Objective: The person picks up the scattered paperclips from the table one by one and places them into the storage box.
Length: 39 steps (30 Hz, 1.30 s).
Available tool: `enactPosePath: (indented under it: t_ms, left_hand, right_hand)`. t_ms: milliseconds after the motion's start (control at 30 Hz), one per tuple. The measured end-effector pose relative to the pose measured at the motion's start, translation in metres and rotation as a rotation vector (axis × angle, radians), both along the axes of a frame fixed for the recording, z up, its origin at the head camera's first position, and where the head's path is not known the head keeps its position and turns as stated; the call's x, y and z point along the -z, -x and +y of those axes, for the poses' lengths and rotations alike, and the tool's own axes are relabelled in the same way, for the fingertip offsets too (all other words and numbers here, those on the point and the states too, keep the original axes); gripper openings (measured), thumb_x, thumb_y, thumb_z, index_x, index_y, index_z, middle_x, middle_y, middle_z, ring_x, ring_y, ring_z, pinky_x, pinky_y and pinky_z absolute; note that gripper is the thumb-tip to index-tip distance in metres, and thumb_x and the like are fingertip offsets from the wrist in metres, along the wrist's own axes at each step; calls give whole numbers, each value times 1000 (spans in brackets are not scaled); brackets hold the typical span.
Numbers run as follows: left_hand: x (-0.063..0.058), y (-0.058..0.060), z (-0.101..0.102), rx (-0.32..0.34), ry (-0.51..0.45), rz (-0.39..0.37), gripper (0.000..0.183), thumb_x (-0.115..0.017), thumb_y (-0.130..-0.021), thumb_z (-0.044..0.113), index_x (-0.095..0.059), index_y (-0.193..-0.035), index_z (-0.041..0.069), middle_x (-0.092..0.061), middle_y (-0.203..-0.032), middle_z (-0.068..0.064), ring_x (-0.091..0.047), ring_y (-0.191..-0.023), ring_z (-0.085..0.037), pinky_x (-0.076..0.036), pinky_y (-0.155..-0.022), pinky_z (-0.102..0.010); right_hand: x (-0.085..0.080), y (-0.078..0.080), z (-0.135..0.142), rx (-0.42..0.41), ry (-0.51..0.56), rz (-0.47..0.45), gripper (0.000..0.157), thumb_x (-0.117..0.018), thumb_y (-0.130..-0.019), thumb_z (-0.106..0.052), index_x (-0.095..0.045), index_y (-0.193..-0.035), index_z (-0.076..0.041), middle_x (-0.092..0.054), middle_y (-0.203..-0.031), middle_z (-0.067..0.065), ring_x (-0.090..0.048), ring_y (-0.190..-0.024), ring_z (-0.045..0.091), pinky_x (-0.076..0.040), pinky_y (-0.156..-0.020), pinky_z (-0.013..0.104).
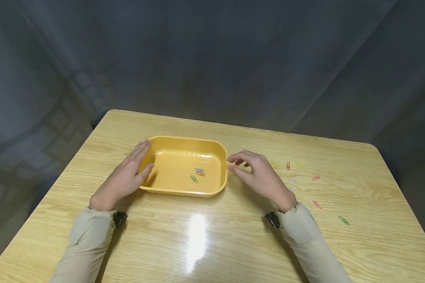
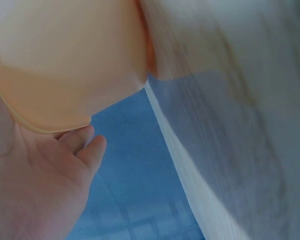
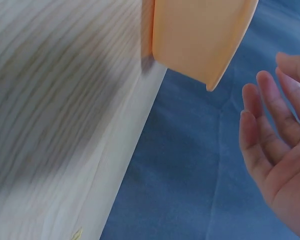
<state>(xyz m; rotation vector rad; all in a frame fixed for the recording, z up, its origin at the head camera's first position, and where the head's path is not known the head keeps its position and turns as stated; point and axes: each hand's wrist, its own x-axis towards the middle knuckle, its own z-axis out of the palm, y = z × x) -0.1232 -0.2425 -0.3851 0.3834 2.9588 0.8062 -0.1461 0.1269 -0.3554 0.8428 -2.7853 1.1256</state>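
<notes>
A yellow plastic basin stands on the table, with a blue paper clip, an orange-red paper clip and a green paper clip lying on its bottom. My left hand rests along the basin's left rim, fingers extended and thumb over the inside. In the left wrist view, the palm and fingers lie right at the rim of the basin. At the right end, my right hand holds nothing. Its fingers are loosely bent, and the right wrist view shows them a little apart from the basin's edge.
Scattered on the wooden table to the right are several paper clips, among them a green one, a pink one, a red one and a brown-red one. A dark curtain hangs behind the table.
</notes>
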Motion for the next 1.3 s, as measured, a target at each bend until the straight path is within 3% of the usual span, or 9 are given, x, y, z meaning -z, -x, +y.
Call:
enactPosePath:
  t_ms: [700,967,1300]
  left_hand:
    - [0,-2,-2,4,17,42,67,-44,-106,31,-15,-158,0,-12,-167,-17,-9,-155,-35,-13,-126,-53]
    - [1,-3,-1,28,59,125,63,-44,-105,26,-21,-154,-7,-20,-163,-24,-17,-152,-40,-9,-128,-46]
    - [-1,-3,0,24,38,93,63,-45,-105,24,-20,-155,-5,-18,-163,-24,-15,-153,-39,-12,-127,-51]
  right_hand:
    - [1,-22,39,75,-78,42,21,-71,-92,-18,-72,-112,-13,-73,-109,3,-67,-95,18,-56,-82,40]
    - [4,-31,56,85,-93,64,20,-72,-91,-15,-72,-111,-11,-74,-107,4,-67,-93,17,-56,-79,38]
    - [6,-47,85,136,-120,97,21,-73,-90,-13,-72,-111,-15,-74,-104,0,-67,-91,13,-54,-75,30]
